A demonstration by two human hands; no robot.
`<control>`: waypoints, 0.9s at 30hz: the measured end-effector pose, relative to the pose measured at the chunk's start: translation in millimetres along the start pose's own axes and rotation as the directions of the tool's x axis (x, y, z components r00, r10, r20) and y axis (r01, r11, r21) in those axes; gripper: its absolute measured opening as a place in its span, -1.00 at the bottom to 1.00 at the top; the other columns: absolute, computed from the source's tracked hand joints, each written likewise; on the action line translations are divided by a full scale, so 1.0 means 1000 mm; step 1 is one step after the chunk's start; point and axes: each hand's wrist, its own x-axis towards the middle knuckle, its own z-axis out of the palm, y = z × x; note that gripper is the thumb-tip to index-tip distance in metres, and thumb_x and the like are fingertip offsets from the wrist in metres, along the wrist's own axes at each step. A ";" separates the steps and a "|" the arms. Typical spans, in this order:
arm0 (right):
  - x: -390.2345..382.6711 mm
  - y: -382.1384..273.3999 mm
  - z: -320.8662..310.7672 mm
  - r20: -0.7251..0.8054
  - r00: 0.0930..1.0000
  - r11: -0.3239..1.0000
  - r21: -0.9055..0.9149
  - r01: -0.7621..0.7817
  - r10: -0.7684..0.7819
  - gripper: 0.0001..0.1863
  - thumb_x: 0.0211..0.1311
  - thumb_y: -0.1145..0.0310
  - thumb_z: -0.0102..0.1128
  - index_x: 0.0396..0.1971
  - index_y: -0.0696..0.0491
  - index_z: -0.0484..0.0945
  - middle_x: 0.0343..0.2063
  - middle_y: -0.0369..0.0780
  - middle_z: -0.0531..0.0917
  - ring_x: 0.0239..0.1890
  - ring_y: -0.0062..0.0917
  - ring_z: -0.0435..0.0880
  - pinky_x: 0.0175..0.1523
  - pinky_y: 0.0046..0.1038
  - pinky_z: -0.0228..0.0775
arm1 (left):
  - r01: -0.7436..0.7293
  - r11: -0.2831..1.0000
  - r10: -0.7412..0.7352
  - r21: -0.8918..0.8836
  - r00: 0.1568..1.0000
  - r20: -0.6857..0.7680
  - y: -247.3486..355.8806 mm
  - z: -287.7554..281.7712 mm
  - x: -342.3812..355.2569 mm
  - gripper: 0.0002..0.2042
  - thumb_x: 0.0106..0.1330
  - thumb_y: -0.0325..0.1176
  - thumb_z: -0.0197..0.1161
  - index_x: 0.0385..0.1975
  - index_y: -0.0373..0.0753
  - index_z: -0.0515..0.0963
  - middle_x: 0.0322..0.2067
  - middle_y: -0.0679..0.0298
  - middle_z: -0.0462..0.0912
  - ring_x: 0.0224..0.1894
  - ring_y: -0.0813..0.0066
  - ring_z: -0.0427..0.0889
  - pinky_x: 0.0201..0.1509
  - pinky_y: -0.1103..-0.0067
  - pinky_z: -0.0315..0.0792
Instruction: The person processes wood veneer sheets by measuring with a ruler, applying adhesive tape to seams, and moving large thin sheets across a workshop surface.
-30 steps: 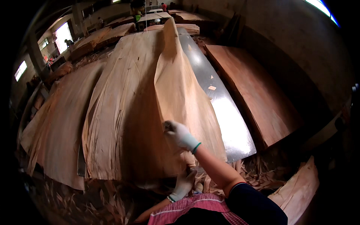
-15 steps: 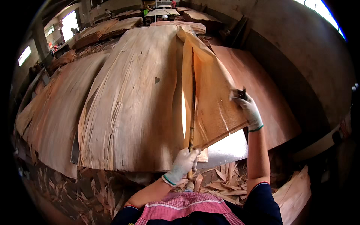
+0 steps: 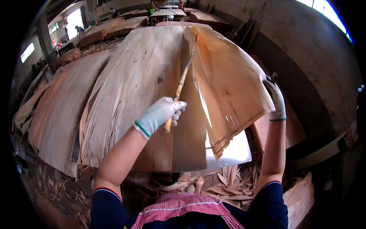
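Observation:
My left hand [image 3: 162, 114], in a whitish glove with a green cuff edge, is closed around the lower part of a thin bamboo stick [image 3: 184, 77]. The stick slants up and away, its far tip at the fold of an orange-brown wood veneer sheet [image 3: 232, 84]. My right hand [image 3: 277, 100], gloved alike, grips the right edge of that sheet and holds it raised. Something small and dark shows at its fingers; its kind is unclear. Under the sheet lie pale veneer sheets [image 3: 133, 76] and a shiny light board [image 3: 238, 150].
Another pile of veneer [image 3: 68, 114] stands to the left, with a reddish sheet [image 3: 289, 131] at the right. Veneer scraps [image 3: 228, 185] litter the floor before me. Further veneer stacks [image 3: 209, 17] and a few people are at the back, and a wall [image 3: 305, 49] bounds the right.
My left hand has moved up and left, tilting the stick from near upright to slanted. My right hand has gone outward to the right and slightly up, spreading the veneer sheet wider.

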 end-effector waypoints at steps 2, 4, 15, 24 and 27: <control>-0.009 0.025 -0.036 -0.016 0.997 0.987 0.145 -0.071 0.074 -0.83 0.26 0.43 0.13 -0.19 0.13 0.58 -0.33 -0.27 0.66 -0.36 -0.61 0.64 -0.22 -0.62 0.52 | 0.018 0.999 -0.017 0.028 1.000 -0.015 0.001 -0.020 0.011 -0.76 0.29 -0.18 0.21 -0.41 -0.25 0.47 -0.67 0.48 0.36 -0.70 0.78 0.33 -0.66 0.71 0.32; -0.023 0.044 -0.074 -0.062 0.982 0.976 0.143 -0.167 0.177 -0.83 0.25 0.43 0.13 -0.21 0.15 0.58 -0.33 -0.27 0.66 -0.34 -0.61 0.65 -0.20 -0.62 0.54 | -0.006 0.998 0.008 0.070 1.000 -0.023 0.000 -0.034 0.015 -0.77 0.29 -0.20 0.19 -0.43 -0.25 0.47 -0.67 0.47 0.36 -0.69 0.75 0.32 -0.64 0.68 0.30; -0.025 0.031 -0.010 -0.086 0.976 0.969 -0.134 -0.209 0.199 -0.84 0.21 0.37 0.19 -0.31 0.14 0.57 -0.47 -0.32 0.63 -0.50 -0.68 0.59 -0.35 -0.64 0.44 | -0.044 0.998 0.048 0.033 0.990 -0.129 -0.082 -0.068 -0.008 -0.80 0.29 -0.23 0.19 -0.48 -0.20 0.45 -0.70 0.48 0.34 -0.73 0.72 0.27 -0.67 0.68 0.24; -0.004 0.020 -0.090 0.065 0.988 0.964 0.220 -0.152 0.140 -0.53 0.32 0.23 0.06 0.10 0.23 0.40 0.04 -0.08 0.52 0.05 -0.40 0.55 0.19 -0.34 0.40 | 0.061 0.987 0.000 0.148 0.924 -0.383 -0.199 -0.121 -0.071 -0.81 0.30 -0.31 0.17 -0.52 -0.21 0.40 -0.72 0.45 0.32 -0.75 0.69 0.29 -0.69 0.65 0.27; -0.045 0.051 -0.124 -0.135 0.950 0.947 0.200 -0.251 0.281 -0.49 0.27 0.19 0.13 0.05 0.29 0.43 0.00 -0.05 0.57 -0.01 -0.37 0.59 0.15 -0.38 0.44 | 0.005 0.945 0.167 0.327 0.852 -0.496 -0.268 -0.150 -0.098 -0.84 0.26 -0.37 0.19 -0.50 -0.26 0.41 -0.67 0.40 0.37 -0.66 0.63 0.36 -0.58 0.62 0.32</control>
